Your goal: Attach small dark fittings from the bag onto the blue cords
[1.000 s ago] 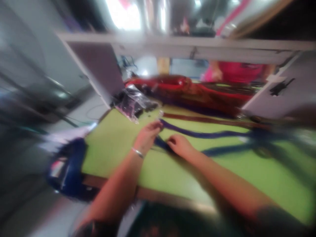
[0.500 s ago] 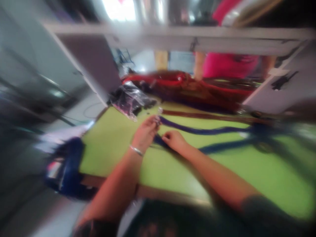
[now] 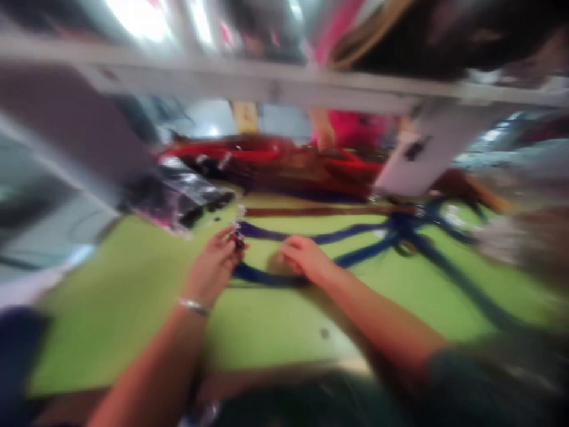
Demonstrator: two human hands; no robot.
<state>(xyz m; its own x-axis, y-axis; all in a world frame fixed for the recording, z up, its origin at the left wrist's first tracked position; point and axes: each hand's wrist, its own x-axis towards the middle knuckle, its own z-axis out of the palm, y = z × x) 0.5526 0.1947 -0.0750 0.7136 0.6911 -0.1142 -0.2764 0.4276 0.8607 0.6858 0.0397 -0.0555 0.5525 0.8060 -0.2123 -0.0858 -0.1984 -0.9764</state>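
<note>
The view is smeared by motion. My left hand (image 3: 213, 267), with a thin bracelet at the wrist, pinches a small dark piece at the end of a blue strap (image 3: 311, 237). My right hand (image 3: 300, 258) rests with curled fingers on another blue strap (image 3: 262, 276) lying on the green tabletop (image 3: 133, 296). Whether the right hand grips that strap is too blurred to tell. Both straps run off to the right across the green surface.
A brown strap (image 3: 320, 210) lies behind the blue ones. A heap of red and dark straps (image 3: 275, 163) sits at the back, with a clear plastic bag (image 3: 186, 193) at its left. A white frame (image 3: 267, 83) crosses overhead. A person in pink (image 3: 351, 127) stands beyond it.
The camera has swung left and down, so the table sits more to the right. My two hands have stayed together on the blue straps.
</note>
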